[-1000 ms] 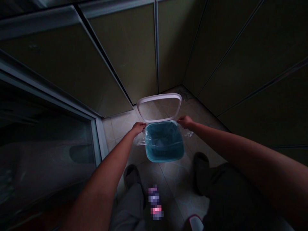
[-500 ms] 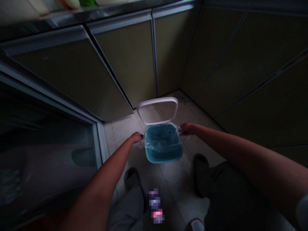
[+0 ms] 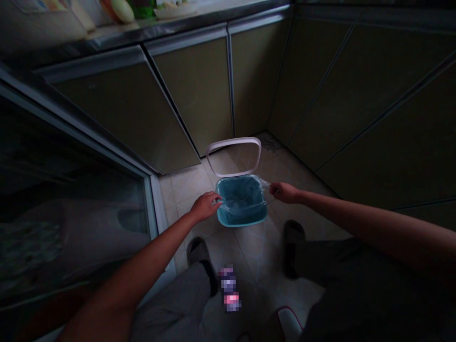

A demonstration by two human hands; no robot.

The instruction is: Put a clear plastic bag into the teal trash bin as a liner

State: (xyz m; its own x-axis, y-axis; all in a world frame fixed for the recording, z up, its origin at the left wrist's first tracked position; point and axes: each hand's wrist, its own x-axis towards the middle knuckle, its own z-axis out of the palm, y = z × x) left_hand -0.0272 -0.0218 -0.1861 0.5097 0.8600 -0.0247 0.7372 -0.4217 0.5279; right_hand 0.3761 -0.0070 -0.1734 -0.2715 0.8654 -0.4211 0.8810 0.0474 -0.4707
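A blue-green trash bin (image 3: 242, 219) stands on the floor between my feet. A clear plastic bag (image 3: 238, 207) lies inside it and over part of its opening, with some of the blue-green wall bare at the front. At the bin's left edge, the fingers of my left hand (image 3: 205, 205) pinch the bag. My right hand (image 3: 286, 192), closed and off to the right of the bin, pulls a stretched corner of the bag outward. Behind the bin a pale pink rim ring (image 3: 234, 141) is tilted up.
Cabinets (image 3: 192, 90) line the back and right. A glass door (image 3: 154, 204) in a metal frame is on the left. Food items and a dish (image 3: 174, 11) sit on the counter above. My slippered feet (image 3: 294, 247) flank the bin, and a blurred-out patch (image 3: 230, 289) lies between my legs.
My left hand has moved in from outside the bin to its left edge. My right hand has shifted slightly away, drawing the bag corner out. The view has tilted up a little.
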